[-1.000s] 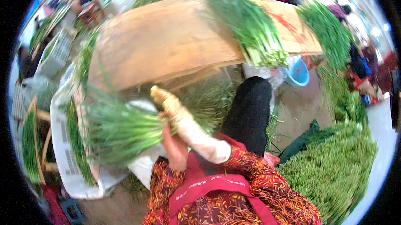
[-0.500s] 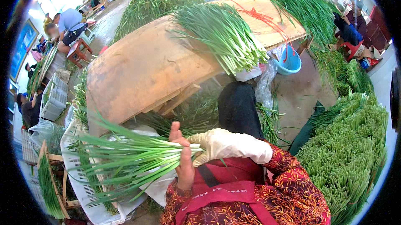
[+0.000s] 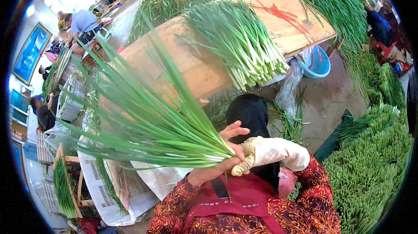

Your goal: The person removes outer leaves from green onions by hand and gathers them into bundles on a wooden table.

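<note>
A fanned bunch of garlic chives (image 3: 174, 125) spreads up and left across my view, its leaves blurred by motion. My bare left hand (image 3: 224, 162) is closed round the pale stems near their base, with some fingers raised. Against those stem ends and my left fingers sits my right hand (image 3: 257, 153), in a cream glove, its fingers curled. Whatever lies inside the glove's grip is hidden. Beyond my hands, a larger pile of chives (image 3: 244, 38) rests on the wooden board (image 3: 165, 55), white ends toward me.
Red ties (image 3: 283, 14) lie on the board near more chives (image 3: 333, 5). A light-blue bucket (image 3: 317, 64) stands under its right end. Trimmed stalks (image 3: 370, 173) are heaped at my right. A white crate (image 3: 104, 190) is at lower left; people work in the background.
The bunch has swung upward and its leaves have fanned out wider. Both hands have shifted right, staying together at the stem ends. The view has also shifted slightly.
</note>
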`<state>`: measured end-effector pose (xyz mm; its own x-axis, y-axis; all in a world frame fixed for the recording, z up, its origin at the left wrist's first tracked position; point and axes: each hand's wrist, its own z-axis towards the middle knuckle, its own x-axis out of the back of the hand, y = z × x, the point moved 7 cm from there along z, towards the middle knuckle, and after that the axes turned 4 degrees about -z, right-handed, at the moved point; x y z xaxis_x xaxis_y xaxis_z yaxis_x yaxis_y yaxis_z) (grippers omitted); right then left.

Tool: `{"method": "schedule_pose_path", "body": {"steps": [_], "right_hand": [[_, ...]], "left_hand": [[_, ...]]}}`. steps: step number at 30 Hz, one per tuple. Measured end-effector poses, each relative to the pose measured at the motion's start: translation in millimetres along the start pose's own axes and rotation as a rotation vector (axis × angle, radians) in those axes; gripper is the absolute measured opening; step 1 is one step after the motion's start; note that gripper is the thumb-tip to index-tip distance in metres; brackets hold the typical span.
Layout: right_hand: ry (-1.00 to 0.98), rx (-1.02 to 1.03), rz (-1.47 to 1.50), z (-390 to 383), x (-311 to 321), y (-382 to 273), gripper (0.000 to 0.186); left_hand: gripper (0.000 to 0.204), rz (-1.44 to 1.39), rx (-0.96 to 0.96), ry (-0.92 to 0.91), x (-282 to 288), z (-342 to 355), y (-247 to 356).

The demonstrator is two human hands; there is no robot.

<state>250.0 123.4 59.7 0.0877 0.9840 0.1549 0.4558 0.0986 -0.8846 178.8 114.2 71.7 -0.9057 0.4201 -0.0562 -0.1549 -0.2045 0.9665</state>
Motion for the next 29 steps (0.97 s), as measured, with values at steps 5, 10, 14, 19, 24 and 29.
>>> {"method": "schedule_pose_path", "body": {"steps": [5,10,14,19,24,29], "right_hand": [[0.04,0.094,0.339,-16.8,8.1,8.4,0.04],[0.2,0.106,0.485,-37.9,41.2,-12.7,0.037],[0.348,0.173,0.637,-46.6,69.9,-14.1,0.036],[0.527,0.157,0.714,-51.9,112.4,-20.4,0.037],[0.712,0.125,0.68,-58.6,143.8,-13.6,0.032],[0.761,-0.093,0.526,-56.9,153.3,4.3,0.034]], "left_hand": [[0.025,-0.509,0.012,-0.086,-13.7,34.0,6.5],[0.048,-0.992,-0.053,-0.047,-9.0,83.7,16.0],[0.049,-1.223,-0.128,-0.086,-1.8,131.1,30.5],[0.034,-1.237,-0.116,0.01,26.6,184.7,33.7],[0.015,-1.206,-0.015,0.171,66.1,242.9,22.3],[0.01,-1.044,0.058,0.23,134.0,298.6,-16.8]]}}
